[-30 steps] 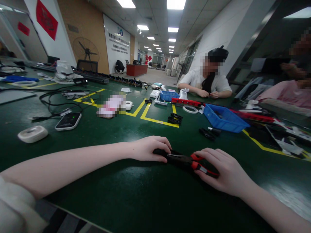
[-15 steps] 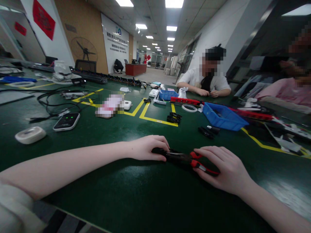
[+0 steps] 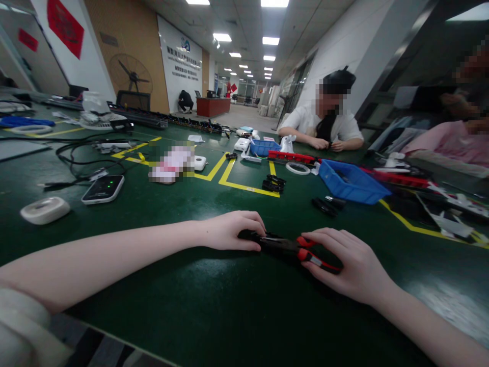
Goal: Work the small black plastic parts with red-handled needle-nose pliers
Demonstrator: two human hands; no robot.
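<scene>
My left hand (image 3: 239, 231) is closed around a small black part (image 3: 248, 235), most of it hidden by the fingers and thumb. From the right, my right hand (image 3: 346, 260) grips red-handled pliers (image 3: 300, 248) by the handles, which stand somewhat apart. The dark jaws of the pliers point left and reach the black part at my left fingertips. Whether the jaws are closed on it I cannot tell. Both hands are low over the green table (image 3: 214, 306).
Beyond my hands lie black parts (image 3: 273, 183) and more black pieces (image 3: 327, 205). A blue bin (image 3: 351, 182) stands back right. To the left are a black-faced device (image 3: 103, 189), a white oval object (image 3: 45, 210) and cables (image 3: 76, 153). A person (image 3: 324, 117) sits across the table.
The pliers and my right hand have shifted very slightly left, towards the black part. The whole view has moved a little; my left hand's grip looks the same.
</scene>
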